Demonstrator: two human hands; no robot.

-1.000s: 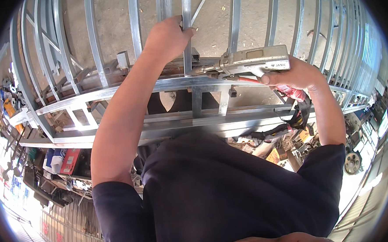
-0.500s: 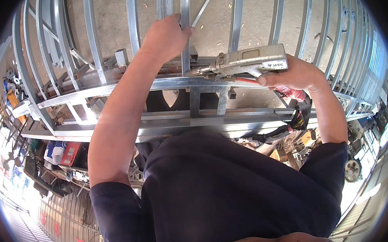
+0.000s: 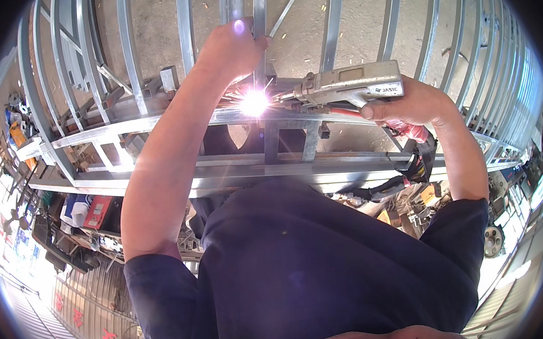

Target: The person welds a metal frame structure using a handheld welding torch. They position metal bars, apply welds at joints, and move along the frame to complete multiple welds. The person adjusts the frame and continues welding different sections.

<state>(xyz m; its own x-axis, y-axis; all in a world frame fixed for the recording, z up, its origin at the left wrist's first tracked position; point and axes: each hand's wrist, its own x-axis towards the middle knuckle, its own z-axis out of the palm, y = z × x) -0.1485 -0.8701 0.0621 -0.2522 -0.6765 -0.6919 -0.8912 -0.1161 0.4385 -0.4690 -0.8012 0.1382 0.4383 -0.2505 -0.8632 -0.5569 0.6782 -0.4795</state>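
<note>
My right hand (image 3: 418,104) is wrapped round a grey metal welding gun (image 3: 353,84), its nozzle pointing left. A bright white welding arc (image 3: 255,103) with sparks burns at the nozzle's tip, where an upright square steel tube (image 3: 260,4) meets the long crosswise rail (image 3: 213,116). The glare hides the joint itself. Further up that tube, my left hand (image 3: 231,47) is closed round it, thumb to the right. Red wrapping (image 3: 407,130) hangs below the gun's handle beside my right wrist.
Evenly spaced steel bars (image 3: 388,25) of the frame extend away on both sides. A lower rail (image 3: 235,171) crosses close to my body. Beyond the bars, a loose metal strip (image 3: 283,14) lies on the concrete floor. At the left stands a red box (image 3: 99,213) among clutter.
A bright arc with flying sparks has appeared at the gun's tip, lighting the joint and my left forearm. Both hands have stayed almost in place.
</note>
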